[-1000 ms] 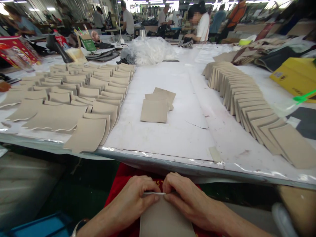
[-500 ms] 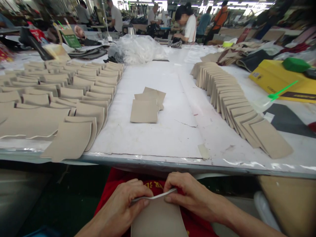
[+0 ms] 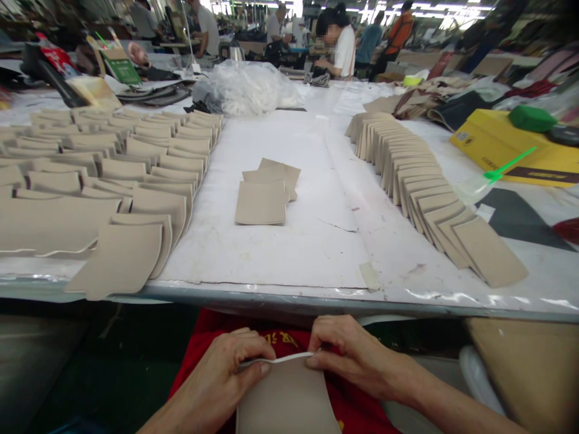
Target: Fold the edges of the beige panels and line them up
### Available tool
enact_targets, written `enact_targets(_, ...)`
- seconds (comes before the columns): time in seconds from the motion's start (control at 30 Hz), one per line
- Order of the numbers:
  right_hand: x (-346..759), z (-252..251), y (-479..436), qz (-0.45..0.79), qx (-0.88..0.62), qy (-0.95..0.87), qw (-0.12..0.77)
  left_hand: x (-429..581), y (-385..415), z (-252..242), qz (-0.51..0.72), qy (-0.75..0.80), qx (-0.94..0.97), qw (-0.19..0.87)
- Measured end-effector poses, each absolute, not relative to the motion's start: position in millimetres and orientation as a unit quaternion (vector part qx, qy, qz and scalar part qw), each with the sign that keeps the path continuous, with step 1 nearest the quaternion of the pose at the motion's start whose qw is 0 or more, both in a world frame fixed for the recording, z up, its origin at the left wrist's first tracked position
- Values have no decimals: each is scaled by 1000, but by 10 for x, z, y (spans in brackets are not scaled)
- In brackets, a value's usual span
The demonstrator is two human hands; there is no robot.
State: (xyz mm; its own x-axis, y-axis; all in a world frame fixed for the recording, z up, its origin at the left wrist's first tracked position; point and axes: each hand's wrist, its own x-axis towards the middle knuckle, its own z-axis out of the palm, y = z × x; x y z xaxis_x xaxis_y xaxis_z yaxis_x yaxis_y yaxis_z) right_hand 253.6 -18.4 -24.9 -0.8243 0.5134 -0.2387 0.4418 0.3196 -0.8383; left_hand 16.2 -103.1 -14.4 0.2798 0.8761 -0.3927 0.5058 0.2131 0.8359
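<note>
Over my lap, a beige leather-like panel (image 3: 284, 398) with a pale edge hangs between my two hands. My left hand (image 3: 233, 367) pinches its top edge near the left corner, thumb on the near face. At the right end of the same edge, my right hand (image 3: 346, 352) grips it between thumb and fingers. Between the hands the edge bends slightly. On the table ahead lie a few loose beige pieces (image 3: 261, 203), overlapping. The panel's lower end runs out of view.
Rows of overlapping beige panels (image 3: 126, 253) cover the table's left side. A curved fanned row (image 3: 434, 205) lies on the right. Farther back are a clear plastic bag heap (image 3: 253, 84) and a yellow box (image 3: 511, 144). People work in the background.
My right hand has slid slightly outward to the panel's right corner, and more of the pale edge shows between my hands. My left hand keeps its pinch. The view has shifted slightly.
</note>
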Motion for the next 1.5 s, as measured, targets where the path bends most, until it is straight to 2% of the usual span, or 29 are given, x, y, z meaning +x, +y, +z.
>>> enact_targets(0.37,2409,-225,-256,542,-308,-781,-1,198,-1011,-187,195,568,599,530)
enact_targets(0.7,2255,-287,-287,522,-273,-808,-28,73,-1096,-197,212,617,476,589)
enact_targets(0.97,2094,-199,-279,478,-256,-838,-58,72,-1107,-234,241,623,477,572)
enact_targets(1.2,2105,-267,-259,487,-238,-839,-49,62,-1089,-282,243,591,433,636)
enact_targets(1.4,1995,-161,-249,460,-217,-859,-60,59,-1126,-286,162,626,556,523)
enact_targets(1.47,2014,-219,-246,445,-212,-867,-79,96,-1071,-440,146,602,623,478)
enact_targets(1.5,2056,-281,-225,445,-206,-867,-89,159,-983,-560,177,579,662,442)
